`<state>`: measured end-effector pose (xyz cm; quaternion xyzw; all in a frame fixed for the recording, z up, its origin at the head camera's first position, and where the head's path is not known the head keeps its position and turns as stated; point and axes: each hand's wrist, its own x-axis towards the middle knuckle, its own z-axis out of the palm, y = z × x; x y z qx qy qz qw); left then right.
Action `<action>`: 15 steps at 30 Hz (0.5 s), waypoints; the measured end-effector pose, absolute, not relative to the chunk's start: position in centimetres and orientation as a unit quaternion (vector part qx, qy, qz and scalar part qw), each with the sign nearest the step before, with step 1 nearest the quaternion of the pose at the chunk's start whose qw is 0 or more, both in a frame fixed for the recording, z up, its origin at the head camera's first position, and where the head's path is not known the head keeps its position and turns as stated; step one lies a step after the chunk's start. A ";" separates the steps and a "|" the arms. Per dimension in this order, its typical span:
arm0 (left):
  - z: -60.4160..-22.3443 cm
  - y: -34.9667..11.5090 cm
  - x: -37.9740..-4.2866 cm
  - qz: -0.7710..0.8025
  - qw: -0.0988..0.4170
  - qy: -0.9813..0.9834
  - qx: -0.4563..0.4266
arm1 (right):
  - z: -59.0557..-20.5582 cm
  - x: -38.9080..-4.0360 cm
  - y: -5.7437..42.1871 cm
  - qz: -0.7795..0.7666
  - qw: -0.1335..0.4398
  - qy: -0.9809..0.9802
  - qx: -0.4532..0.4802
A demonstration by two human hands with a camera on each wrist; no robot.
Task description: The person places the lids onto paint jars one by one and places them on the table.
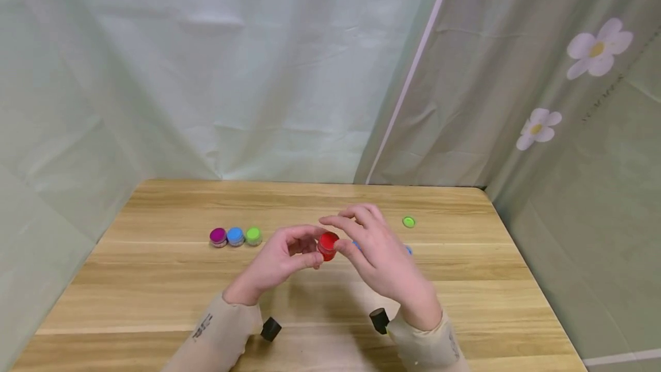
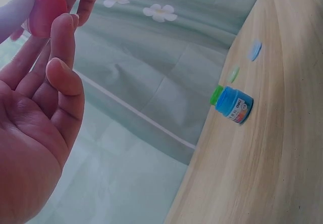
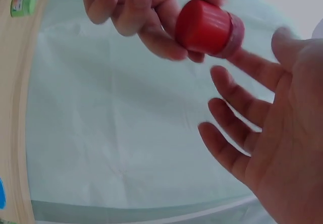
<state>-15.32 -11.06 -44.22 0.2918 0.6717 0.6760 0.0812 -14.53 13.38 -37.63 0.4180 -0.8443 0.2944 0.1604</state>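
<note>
My left hand [image 1: 281, 257] holds a small red paint jar [image 1: 327, 245] between thumb and fingers, above the middle of the table. Whether its lid is on, I cannot tell. Close by on the right is my right hand [image 1: 379, 254], its fingers extended and spread around the jar's side. In the right wrist view the red jar [image 3: 204, 28] lies tilted in the left hand [image 3: 133, 7], with a ridged rim towards the right hand [image 3: 267, 113]. Contact between that hand and the jar is unclear.
A purple jar [image 1: 218, 237], a blue jar [image 1: 236, 236] and a green-topped jar [image 1: 253, 236] stand in a row at left. Right of the hands lie a green lid [image 1: 408, 221] and a blue lid [image 2: 255, 51]. Another blue jar [image 2: 235, 104] stands before a green one [image 2: 216, 95].
</note>
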 end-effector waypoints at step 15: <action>-44.3 -11.3 -15.4 0.690 0.086 0.644 0.319 | -37.3 -15.1 13.9 0.293 0.161 -0.787 0.518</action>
